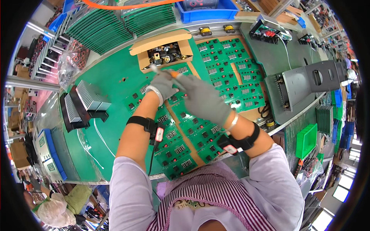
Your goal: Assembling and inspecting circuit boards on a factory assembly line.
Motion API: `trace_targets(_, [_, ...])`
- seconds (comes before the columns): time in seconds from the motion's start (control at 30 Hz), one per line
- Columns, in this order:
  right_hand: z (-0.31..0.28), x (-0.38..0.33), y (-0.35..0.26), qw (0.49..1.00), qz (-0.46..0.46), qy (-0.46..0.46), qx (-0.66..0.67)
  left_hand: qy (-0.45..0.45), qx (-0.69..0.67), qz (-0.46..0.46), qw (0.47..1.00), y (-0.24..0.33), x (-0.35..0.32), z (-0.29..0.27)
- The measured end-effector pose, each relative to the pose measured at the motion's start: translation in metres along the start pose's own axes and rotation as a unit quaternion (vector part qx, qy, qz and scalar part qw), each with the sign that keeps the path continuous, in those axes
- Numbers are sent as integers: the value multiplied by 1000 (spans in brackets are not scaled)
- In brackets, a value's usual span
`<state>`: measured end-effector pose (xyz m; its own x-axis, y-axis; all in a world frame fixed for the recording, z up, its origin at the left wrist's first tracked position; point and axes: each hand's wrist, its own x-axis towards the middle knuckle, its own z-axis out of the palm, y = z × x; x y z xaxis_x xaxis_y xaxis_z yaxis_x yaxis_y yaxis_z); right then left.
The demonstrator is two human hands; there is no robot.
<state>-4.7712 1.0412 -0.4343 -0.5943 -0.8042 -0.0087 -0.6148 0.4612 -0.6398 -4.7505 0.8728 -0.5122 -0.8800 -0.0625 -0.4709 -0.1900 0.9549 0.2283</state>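
Both my hands wear grey gloves and meet above the circuit boards, just in front of an open cardboard box (184, 44) of small metal and black parts. My right hand (203, 98) is closed on a slim thing with an orange part (175, 74), its kind unclear. Beside it my left hand (163, 85) has its fingers drawn together; what they hold is hidden. A blurred whitish piece (153, 67) shows at the left fingertips, near the box. Under and around the hands lie green circuit boards (204, 131) with digit displays and black buttons, set in rows.
At the left stand finned metal heat sinks (90, 96) on black brackets, with white cables below. Stacked green boards (98, 30) and a blue bin (208, 13) line the back. A dark metal housing (296, 84) lies at the right, near a green bin (306, 141).
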Motion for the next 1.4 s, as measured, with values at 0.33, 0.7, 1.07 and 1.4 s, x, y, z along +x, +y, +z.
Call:
trace_targets(0.33, [-1,-179,11,986,160,-55,-12,263,-138,206,932,-31,-117,37])
trace_targets(0.7, [132,-289,-61,955,262,-119,-73,91,-3,318,944,18,-254,153])
trace_targets(1.07, [134,-277,-62,929,339,-68,-131,116,60,364,922,20,-252,168])
trace_targets(1.4, [132,-273,-52,935,326,-122,-69,44,107,362,925,25,-247,166])
